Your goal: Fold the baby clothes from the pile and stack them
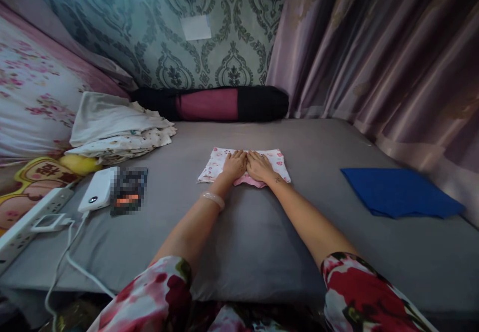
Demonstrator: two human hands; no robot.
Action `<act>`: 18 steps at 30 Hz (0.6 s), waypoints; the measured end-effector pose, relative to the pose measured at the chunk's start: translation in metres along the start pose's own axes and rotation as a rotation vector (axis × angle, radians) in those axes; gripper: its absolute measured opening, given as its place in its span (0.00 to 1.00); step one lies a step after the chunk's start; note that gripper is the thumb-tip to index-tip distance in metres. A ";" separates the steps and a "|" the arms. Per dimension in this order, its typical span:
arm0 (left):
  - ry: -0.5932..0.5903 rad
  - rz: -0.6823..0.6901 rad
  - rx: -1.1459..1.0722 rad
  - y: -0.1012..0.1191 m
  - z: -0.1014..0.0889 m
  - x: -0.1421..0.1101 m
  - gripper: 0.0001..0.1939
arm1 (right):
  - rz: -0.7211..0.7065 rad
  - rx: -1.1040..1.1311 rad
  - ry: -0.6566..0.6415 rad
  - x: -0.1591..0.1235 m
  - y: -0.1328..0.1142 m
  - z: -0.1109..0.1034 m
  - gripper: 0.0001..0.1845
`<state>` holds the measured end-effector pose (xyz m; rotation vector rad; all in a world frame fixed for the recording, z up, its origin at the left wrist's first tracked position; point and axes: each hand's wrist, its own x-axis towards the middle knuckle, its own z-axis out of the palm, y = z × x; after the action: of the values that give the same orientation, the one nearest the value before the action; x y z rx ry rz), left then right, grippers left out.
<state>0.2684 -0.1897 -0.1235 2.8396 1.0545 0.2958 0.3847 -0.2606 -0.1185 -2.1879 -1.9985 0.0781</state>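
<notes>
A folded white cloth garment (278, 159) with pink and red prints lies flat in the middle of the grey-covered surface (258, 242). Its near edge shows a strip of plain pink. My left hand (235, 166) rests flat on it, palm down, fingers pointing away from me. Beside it my right hand (259, 166) lies flat as well, the two nearly touching at the garment's centre. Both hands press on top without gripping. The part of the garment beneath my palms is hidden.
At right lies a folded blue cloth (402, 192). On the left are a pile of white cloths (119, 127), a white power bank (98, 189), a power strip (33, 222) and cables. A dark and maroon roll (207, 104) lies along the wall; curtains hang at right.
</notes>
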 end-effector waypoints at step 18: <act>0.116 -0.273 0.087 -0.008 -0.003 -0.008 0.26 | 0.330 -0.026 0.158 -0.007 0.015 0.001 0.26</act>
<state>0.2567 -0.1886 -0.1227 2.7311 1.4936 0.4026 0.3985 -0.2683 -0.1221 -2.4348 -1.5522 -0.0759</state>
